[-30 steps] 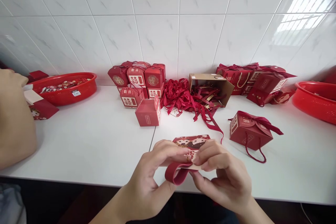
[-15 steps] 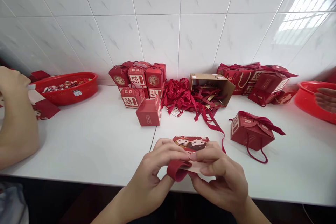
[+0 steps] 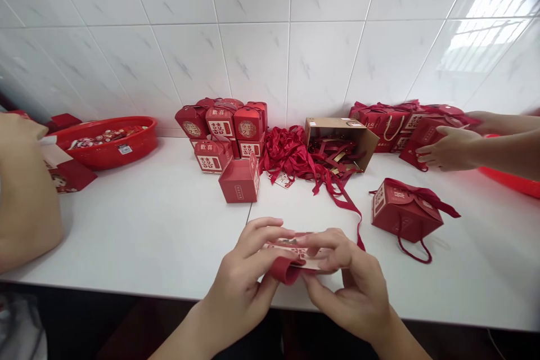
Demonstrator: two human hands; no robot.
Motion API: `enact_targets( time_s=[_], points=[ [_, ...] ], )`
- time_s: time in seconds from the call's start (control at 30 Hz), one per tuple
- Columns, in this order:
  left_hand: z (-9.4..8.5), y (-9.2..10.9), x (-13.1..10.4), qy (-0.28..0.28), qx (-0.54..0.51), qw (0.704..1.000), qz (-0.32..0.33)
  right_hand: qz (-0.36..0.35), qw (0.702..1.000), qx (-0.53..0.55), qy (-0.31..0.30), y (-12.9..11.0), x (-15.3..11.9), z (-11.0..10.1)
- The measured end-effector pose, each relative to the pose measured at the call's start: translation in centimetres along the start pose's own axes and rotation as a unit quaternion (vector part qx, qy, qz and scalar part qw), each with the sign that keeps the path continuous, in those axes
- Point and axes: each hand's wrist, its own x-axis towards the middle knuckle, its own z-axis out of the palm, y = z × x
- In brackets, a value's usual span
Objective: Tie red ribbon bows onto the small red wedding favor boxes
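Observation:
Near the table's front edge, my left hand [image 3: 248, 270] pinches a small red box [image 3: 301, 247] by its left side, where a red flap curls into a loop. My right hand [image 3: 352, 281] grips the same box from the right, fingers on its pale printed edge and thumb beneath. The fingers cover much of the box. Beyond it lies a red ribbon [image 3: 337, 197] trailing from a heap of ribbons [image 3: 287, 149]. A plain red box [image 3: 239, 183] stands behind my left hand. To the right sits a bow-tied box [image 3: 405, 211] with a cord handle.
Stacked red boxes [image 3: 221, 126] and an open carton [image 3: 341, 149] with ribbons stand by the wall. A red basin [image 3: 113, 146] is at left, near a person's arm [image 3: 27, 197]. Another person's hands [image 3: 451, 149] hold a box at right, over another red basin [image 3: 510, 180].
The box in my hands has tilted, its printed top now flatter and partly under my fingers. At right, another person's hands have moved left onto a red box. The arm at left has shifted.

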Motion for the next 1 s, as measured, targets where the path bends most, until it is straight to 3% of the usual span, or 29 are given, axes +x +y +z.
enact_targets(
  time_s=[0.3, 0.57, 0.7, 0.83, 0.93, 1.0],
  points=[
    [0.3, -0.2, -0.1, 0.01, 0.054, 0.998, 0.005, 0.099, 0.993, 0.064, 0.026, 0.1, -0.7, 0.6],
    [0.5, -0.2, 0.7, 0.008, 0.046, 0.999, -0.007, 0.106, 0.99, 0.082, 0.045, 0.6, -0.8, 0.8],
    [0.5, -0.7, 0.9, 0.015, 0.058, 0.998, 0.0, 0.161, 0.986, 0.022, -0.044, 1.6, -0.8, -1.2],
    [0.6, -1.2, 0.8, 0.02, 0.068, 0.997, 0.001, 0.128, 0.97, -0.156, -0.136, 3.0, -1.0, -3.9],
    [1.1, -1.5, 0.6, 0.028, 0.084, 0.996, 0.001, 0.128, 0.968, -0.141, -0.164, 3.6, -1.5, -4.8],
    [1.6, -1.7, 0.3, 0.042, 0.093, 0.995, -0.011, 0.123, 0.975, -0.113, -0.145, 3.6, -1.7, -4.9]
  ],
)
